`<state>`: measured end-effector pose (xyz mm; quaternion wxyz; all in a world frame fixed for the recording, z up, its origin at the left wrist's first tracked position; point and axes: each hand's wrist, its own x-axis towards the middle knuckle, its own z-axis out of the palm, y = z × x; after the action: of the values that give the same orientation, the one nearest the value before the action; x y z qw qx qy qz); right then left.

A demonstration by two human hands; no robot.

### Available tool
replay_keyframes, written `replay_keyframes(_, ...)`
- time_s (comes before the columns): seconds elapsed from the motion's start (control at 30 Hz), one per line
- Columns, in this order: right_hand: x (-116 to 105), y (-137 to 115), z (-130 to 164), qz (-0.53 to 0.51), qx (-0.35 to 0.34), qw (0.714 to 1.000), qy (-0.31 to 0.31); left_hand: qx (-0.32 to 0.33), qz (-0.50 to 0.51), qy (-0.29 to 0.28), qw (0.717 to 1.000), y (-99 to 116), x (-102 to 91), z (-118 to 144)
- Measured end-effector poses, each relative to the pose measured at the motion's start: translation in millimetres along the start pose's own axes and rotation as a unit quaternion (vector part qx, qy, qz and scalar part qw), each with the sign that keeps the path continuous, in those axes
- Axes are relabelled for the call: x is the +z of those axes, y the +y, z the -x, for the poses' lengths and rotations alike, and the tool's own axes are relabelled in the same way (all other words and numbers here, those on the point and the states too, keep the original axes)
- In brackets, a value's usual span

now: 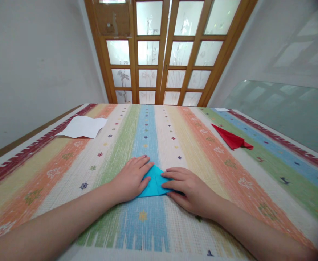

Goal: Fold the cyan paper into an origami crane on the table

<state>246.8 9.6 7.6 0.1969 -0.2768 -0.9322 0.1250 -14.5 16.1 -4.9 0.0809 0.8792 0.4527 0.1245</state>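
1. Pressing down on the blue folded paper (154, 184), both my hands lie flat on it, low on the blue stripe of the striped cloth that covers the desk (270, 188).
2. My left hand (131, 179) covers the paper's left flank, fingers laid together and pointing up toward its peak; this grip is spread flat, pinching nothing, just weighing the sheet down.
3. My right hand (187, 188) lies on the paper's right flank, fingers stretched leftward so the tips (166, 175) rest just right of the centre crease; this grip too is flat and open, closed around nothing.
4. I judge the paper light, thin and limp, easy to crease and easy to tear or skid on the woven cloth. It is best taken at a corner or a folded edge with fingertips, while the other palm pins it.
5. Beyond the blue paper to its right, well apart, lies a red folded paper (232, 139) on the orange and green stripes.
6. Beyond the blue paper to its left, near the desk's far left edge, lies a white sheet (83, 127).
7. Farthest beyond the blue paper stands a wooden door with frosted panes (163, 50).
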Motion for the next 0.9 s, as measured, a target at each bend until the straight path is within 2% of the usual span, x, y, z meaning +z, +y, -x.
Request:
replay_keyframes(0.17,0.7,-2.3,-2.6,-0.012,-0.012,1.000,-0.013,0.056,-0.002,-0.026,0.998,0.9,-3.2,-1.6)
replay_keyframes(0.33,-0.2,-2.8,-2.9,-0.020,-0.011,0.999,-0.022,0.070,0.010,-0.033,0.997,0.9,-4.5,-2.4)
replay_keyframes(0.53,0.1,-3.2,-3.6,-0.047,0.013,0.999,-0.017,0.074,0.023,-0.035,0.996,-0.5,-5.3,-1.4)
replay_keyframes(0.67,1.8,-3.4,-4.2,-0.054,0.027,0.998,-0.019,0.115,0.052,-0.025,0.992,-2.6,-6.3,-1.2)
replay_keyframes(0.77,2.0,-4.0,-4.2,-0.053,0.043,0.997,-0.030,0.138,0.056,-0.026,0.988,-2.8,-7.5,-2.0)
replay_keyframes(0.9,1.9,-6.5,-3.3,-0.059,0.073,0.994,-0.057,0.138,0.054,-0.027,0.989,-2.1,-10.1,-2.9)
